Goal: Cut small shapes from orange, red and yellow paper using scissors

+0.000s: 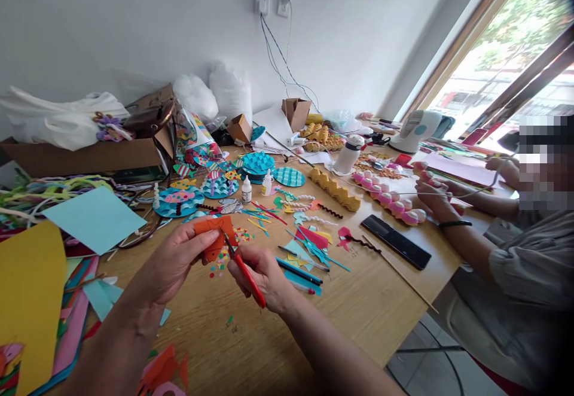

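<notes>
Pinched in my left hand [182,258] is a piece of orange paper [224,226], held above the table with some lines drawn on it. My right hand [262,273] grips red-handled scissors [246,279], their blades at the paper's right edge. Small coloured paper dots [219,264] lie on the wood below the paper. Just right of my right hand are pens [300,270] and thin blue paper strips [320,246]. Orange paper scraps [159,372] rest near the table's front, beneath my left forearm.
Decorated blue discs [177,203] and two small glue bottles [246,191] stand beyond my hands. A black phone [396,241] and a wooden stick [401,275] lie to the right. A co-worker's hands [433,195] hold a pink-painted egg-carton piece. Coloured sheets [31,300] pile up at left.
</notes>
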The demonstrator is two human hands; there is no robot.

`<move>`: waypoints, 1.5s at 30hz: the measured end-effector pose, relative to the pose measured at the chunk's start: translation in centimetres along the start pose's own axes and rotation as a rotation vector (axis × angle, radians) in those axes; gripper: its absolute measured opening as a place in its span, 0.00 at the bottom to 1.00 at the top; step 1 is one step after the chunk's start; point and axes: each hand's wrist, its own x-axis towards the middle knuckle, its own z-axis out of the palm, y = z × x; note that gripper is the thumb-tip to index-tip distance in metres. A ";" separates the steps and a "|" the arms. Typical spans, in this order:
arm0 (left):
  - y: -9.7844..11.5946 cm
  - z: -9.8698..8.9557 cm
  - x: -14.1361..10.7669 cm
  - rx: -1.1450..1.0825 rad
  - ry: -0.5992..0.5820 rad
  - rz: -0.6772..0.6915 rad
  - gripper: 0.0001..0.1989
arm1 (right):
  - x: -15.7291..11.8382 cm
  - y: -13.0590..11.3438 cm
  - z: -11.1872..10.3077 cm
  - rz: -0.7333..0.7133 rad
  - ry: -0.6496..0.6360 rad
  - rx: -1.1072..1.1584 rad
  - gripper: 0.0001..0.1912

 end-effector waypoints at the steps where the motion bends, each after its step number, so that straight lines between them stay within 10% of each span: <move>1: -0.1 0.0 0.0 -0.010 0.005 -0.009 0.09 | 0.0 0.0 0.0 0.005 -0.003 0.016 0.14; 45: 0.5 0.3 -0.2 -0.065 0.045 -0.005 0.04 | 0.1 0.7 0.2 0.056 -0.016 0.144 0.16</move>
